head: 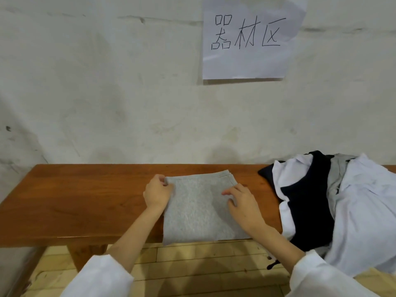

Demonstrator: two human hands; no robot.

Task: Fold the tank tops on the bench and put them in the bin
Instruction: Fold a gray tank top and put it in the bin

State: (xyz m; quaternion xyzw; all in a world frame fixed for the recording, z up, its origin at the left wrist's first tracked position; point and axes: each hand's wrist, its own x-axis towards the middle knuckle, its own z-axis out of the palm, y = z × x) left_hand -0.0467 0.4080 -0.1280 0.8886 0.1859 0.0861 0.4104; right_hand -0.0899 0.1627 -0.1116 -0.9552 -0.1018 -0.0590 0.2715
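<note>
A grey tank top (197, 209), folded into a rough rectangle, lies on the wooden bench (85, 200), its near edge hanging a little over the bench's front. My left hand (157, 192) pinches the fabric's far left corner with curled fingers. My right hand (243, 203) rests on the right side of the fabric, fingers spread and pressing down. A heap of unfolded tank tops (334, 202) in white, black and grey sits on the bench's right end. No bin is in view.
A white wall rises right behind the bench, with a paper sign (248, 37) taped to it. Light wooden floor (192, 266) shows below the bench's front edge. The bench's left half holds bare wood.
</note>
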